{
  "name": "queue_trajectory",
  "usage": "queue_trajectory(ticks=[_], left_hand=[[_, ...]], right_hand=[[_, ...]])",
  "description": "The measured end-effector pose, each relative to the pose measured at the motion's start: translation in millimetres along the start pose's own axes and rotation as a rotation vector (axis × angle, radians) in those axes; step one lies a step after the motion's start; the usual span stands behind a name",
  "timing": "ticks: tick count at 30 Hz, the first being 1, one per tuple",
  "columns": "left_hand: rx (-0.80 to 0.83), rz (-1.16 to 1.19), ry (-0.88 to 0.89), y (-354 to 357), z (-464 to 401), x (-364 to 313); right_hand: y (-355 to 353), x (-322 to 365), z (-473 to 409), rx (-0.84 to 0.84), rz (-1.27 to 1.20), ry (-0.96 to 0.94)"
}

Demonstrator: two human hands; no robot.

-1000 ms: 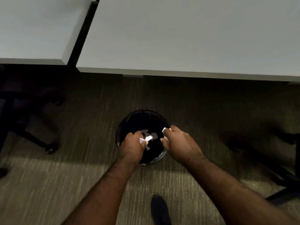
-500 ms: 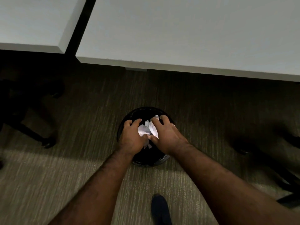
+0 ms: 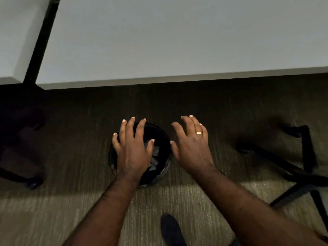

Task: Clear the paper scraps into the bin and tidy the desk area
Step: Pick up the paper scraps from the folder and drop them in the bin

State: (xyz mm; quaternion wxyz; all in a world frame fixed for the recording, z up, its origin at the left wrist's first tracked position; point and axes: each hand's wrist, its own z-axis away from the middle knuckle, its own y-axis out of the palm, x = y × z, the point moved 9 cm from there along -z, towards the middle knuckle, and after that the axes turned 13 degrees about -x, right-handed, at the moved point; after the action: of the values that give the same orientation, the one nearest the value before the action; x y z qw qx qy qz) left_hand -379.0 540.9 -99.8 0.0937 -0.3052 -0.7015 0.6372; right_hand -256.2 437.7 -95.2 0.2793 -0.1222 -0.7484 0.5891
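Left hand (image 3: 133, 151): fingers spread, empty, palm down over one round black bin (image 3: 160, 134) on the carpet. Pale paper scraps (image 3: 154, 158), at least three, lie inside beside its thumb. Right hand (image 3: 192, 148): splayed, empty, just right of the rim, one gold ring (image 3: 198, 132).

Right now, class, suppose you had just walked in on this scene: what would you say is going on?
A person stands over a small black bin on the carpet, in front of a white desk. Both hands are spread open above it and hold nothing: the left hand is over the bin's mouth, the right hand just beside it. White paper scraps lie inside the bin. No scraps show on the visible part of the desk or on the carpet. A chair base stands to the right.
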Motion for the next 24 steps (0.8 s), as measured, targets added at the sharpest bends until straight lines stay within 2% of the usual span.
queue_trajectory(ticks=[5,11,24], left_hand=[[-0.029,0.032,0.131,-15.6,-0.6,-57.7],[0.145,0.151,0.327,-7.3,14.0,-162.9],[0.388,0.129,0.725,33.8,81.6,-424.3]], right_hand=[[-47.7,-72.7,23.3,-0.081,0.063,0.110],[-99.8,-170.6,58.9,-0.082,0.149,0.256],[-226.7,-407.1,197.4,-0.177,0.299,0.721]])
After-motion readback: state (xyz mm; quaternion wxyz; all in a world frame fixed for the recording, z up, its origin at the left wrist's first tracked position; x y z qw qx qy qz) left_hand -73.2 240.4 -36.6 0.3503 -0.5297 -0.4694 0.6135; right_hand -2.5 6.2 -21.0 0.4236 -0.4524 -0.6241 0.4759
